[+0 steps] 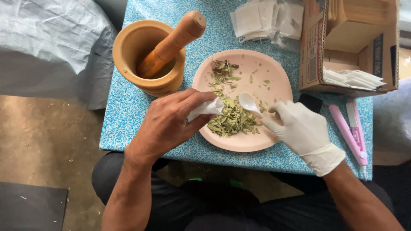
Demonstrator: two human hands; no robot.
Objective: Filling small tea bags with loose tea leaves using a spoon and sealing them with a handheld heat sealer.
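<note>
lap: the person sits at the near edge of the table (128, 115), dark trousers below both forearms.
left hand: the bare left hand (169, 122) is curled narrow, thumb and fingers pinching a small white paper bag (206, 108); the bag's far end pokes out over the near left rim of the plate.
right hand: the right hand (302, 128), in a white glove, is closed on the handle of a white spoon (249, 104); the bowl of the spoon lies just beside the bag's tip, over the leaves.
leaves: a heap of dried green leaves (231, 119) sits on the near left part of the plate, between the two hands; a smaller scatter lies toward the far rim.
plate: a round pink plate (274, 81) rests on the blue speckled table, between the hands.
right of plate: a pink hand sealer (353, 130) lies at the table's right edge.
far left: a wooden mortar (132, 45) stands just beside the plate, a wooden pestle (175, 40) leaning inside it.
far right: an open cardboard box (349, 42) holds a stack of white bags; more white bags (261, 19) lie at the far edge.
</note>
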